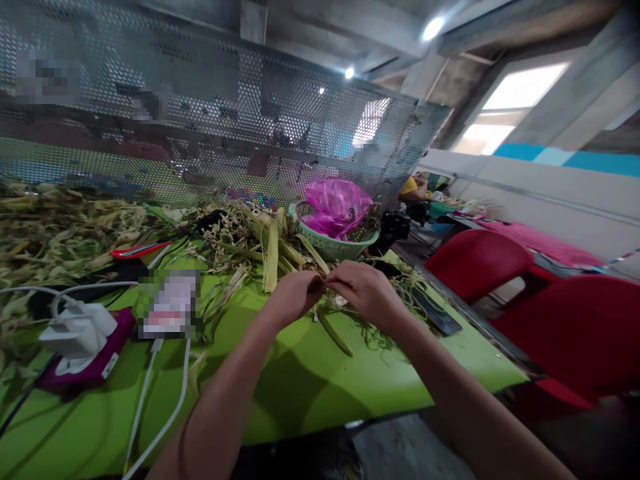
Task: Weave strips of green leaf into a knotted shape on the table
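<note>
My left hand (299,295) and my right hand (361,288) meet over the green table (320,397), fingers bent and pinched close together. Whatever sits between the fingertips is too small and hidden to name. Just below them lies a green, pod-like strip (335,333). Beyond my hands are a pile of dried stalks and leaves (237,240) and a pale yellow-green leaf strip (271,257). Behind these stands a light green plastic basket (335,248) with a pink plastic bag (337,207) in it. Thin stringy green scraps (375,335) lie under my right hand.
At left are a purple power strip (83,373) with white chargers (80,330) and a phone (171,303) on cables. A dark flat object (435,310) lies at right. A perforated metal screen (210,120) rises behind. Red chairs (475,263) and another person (415,188) are at right.
</note>
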Available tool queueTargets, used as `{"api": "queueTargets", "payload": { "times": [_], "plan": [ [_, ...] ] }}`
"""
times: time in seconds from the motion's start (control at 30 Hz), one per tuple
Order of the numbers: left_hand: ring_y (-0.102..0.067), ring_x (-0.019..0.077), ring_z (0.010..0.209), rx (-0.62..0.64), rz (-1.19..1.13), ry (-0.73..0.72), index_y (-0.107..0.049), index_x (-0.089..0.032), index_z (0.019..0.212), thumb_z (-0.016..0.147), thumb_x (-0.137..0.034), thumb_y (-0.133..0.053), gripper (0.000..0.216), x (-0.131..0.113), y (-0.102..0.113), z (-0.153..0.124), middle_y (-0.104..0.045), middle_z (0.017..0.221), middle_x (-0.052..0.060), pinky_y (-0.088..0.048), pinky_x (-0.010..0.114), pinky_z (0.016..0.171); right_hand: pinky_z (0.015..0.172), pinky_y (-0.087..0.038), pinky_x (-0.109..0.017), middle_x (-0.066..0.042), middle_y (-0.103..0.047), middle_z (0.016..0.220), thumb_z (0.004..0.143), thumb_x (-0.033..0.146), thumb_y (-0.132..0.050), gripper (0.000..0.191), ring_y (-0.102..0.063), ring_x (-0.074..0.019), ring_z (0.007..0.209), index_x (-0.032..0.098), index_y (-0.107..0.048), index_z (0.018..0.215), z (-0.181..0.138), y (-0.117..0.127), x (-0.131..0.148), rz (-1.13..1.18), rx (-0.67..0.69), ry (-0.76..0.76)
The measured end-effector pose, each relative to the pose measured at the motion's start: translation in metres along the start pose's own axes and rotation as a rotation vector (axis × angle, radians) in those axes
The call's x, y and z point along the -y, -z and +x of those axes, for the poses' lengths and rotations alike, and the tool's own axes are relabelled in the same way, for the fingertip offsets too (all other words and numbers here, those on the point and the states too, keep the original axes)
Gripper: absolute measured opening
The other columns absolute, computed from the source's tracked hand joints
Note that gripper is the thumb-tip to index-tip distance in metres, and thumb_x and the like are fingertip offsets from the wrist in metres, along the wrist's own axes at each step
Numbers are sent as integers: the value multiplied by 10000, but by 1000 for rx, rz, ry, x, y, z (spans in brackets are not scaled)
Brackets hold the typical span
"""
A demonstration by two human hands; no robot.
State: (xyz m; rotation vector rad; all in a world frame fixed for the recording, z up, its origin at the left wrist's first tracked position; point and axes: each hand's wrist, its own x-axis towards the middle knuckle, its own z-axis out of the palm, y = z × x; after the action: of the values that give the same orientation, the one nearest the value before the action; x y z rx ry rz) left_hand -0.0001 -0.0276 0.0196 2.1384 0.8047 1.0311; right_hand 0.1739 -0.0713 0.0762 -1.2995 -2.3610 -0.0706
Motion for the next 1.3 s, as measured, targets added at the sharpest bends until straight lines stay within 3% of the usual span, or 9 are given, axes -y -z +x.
{"api": "queueTargets", "payload": {
  "times": [0.2, 0.37, 0.57, 0.73, 0.87, 0.97, 1.07, 1.17, 1.3],
  "plan": [
    [-518, 133, 670, 183, -464, 114, -658, -154, 770, 722, -251, -633, 111, -3, 3, 1, -606, 702, 6, -388, 227, 637, 563, -374, -239, 18, -599, 649, 762, 360, -643, 190, -505, -129, 596, 175, -638, 723, 7, 1, -25, 485, 71, -316],
    [-538, 102, 648, -66, -832, 336, -603, -148, 784, 647, -299, -733, 242, -9, 4, 5, -587, 705, -9, -426, 226, 668, 599, -406, -246, 19, -594, 663, 781, 384, -625, 216, -522, -132, 623, 170, -633, 749, 0, -18, -25, 617, -47, -327],
    [-533, 115, 628, -238, -656, 397, -576, -156, 743, 665, -225, -681, 148, 0, 0, 9, -576, 685, -12, -423, 246, 653, 711, -422, -266, -44, -657, 825, 875, 239, -540, 154, -600, -172, 783, 206, -690, 864, -8, -20, 1, 207, -103, -69],
    [-537, 165, 700, -226, -180, 197, -627, -182, 757, 690, -184, -634, 68, 2, -4, 4, -620, 743, 25, -380, 269, 690, 698, -394, -282, -64, -633, 788, 908, 202, -479, 207, -572, -176, 754, 186, -675, 844, -7, -14, 10, -50, -42, 39],
    [-489, 161, 642, -150, -26, 63, -622, -191, 673, 693, -141, -592, 62, -2, -8, 1, -583, 673, 25, -344, 266, 655, 697, -388, -289, -66, -623, 758, 899, 188, -476, 212, -560, -179, 740, 177, -673, 820, -6, -8, 7, -60, -26, 59],
    [-479, 145, 622, 13, -126, 67, -618, -177, 659, 712, -186, -593, 59, -5, -4, 1, -572, 648, 13, -348, 254, 630, 693, -402, -273, -43, -631, 774, 869, 232, -538, 155, -567, -168, 738, 192, -677, 813, -3, -4, -7, 128, -39, -44],
    [-518, 128, 649, 98, -454, 171, -632, -157, 760, 691, -245, -650, 113, -11, 5, 1, -602, 694, 2, -387, 229, 633, 642, -407, -260, -7, -616, 714, 815, 316, -610, 143, -547, -151, 668, 186, -658, 778, -1, -4, -23, 426, -67, -226],
    [-535, 104, 632, -10, -723, 298, -605, -152, 781, 661, -263, -692, 185, -18, 11, 1, -601, 687, -12, -418, 217, 646, 595, -384, -247, 17, -584, 661, 795, 351, -622, 184, -506, -132, 612, 173, -631, 751, -1, -12, -29, 611, -66, -320],
    [-539, 90, 589, -193, -851, 429, -567, -154, 760, 613, -259, -735, 247, -16, 7, 5, -589, 663, -23, -436, 217, 627, 618, -376, -237, 17, -592, 683, 838, 334, -594, 175, -518, -133, 649, 180, -642, 773, -8, -20, -16, 501, -66, -245]
  ]
}}
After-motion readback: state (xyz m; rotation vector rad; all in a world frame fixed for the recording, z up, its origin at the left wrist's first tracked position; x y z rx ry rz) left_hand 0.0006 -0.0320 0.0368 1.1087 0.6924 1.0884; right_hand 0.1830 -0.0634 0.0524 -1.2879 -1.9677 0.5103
